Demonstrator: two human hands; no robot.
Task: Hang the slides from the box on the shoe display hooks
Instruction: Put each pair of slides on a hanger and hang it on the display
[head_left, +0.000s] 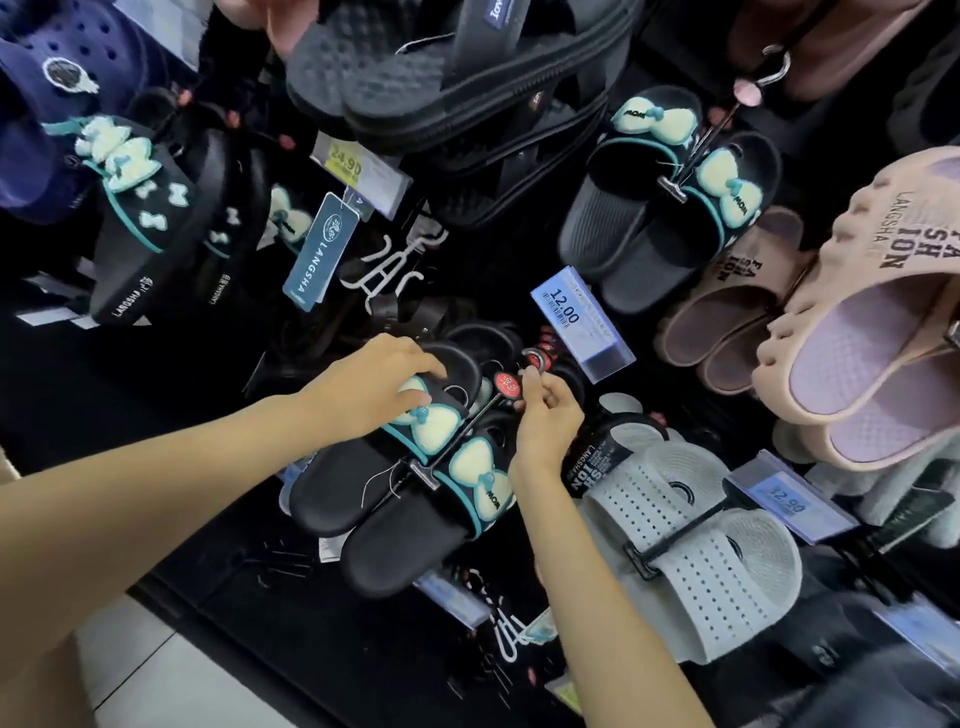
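Note:
A pair of black slides with pale bows and teal trim (379, 493) hangs on a thin black hanger in front of the dark display wall. My left hand (371, 389) grips the top of the left slide, fingers curled over its strap. My right hand (545, 415) pinches the upper end of the hanger near its red size tag (506, 385), right by the hook end (535, 358) of a display hook. The box is not in view.
Matching bow slides hang at upper right (675, 208) and upper left (150, 208). Pink slides (857, 312) fill the right side, grey perforated slides (701, 545) sit at lower right, and black sandals (441, 78) hang above. A price label (576, 317) juts out beside the hook.

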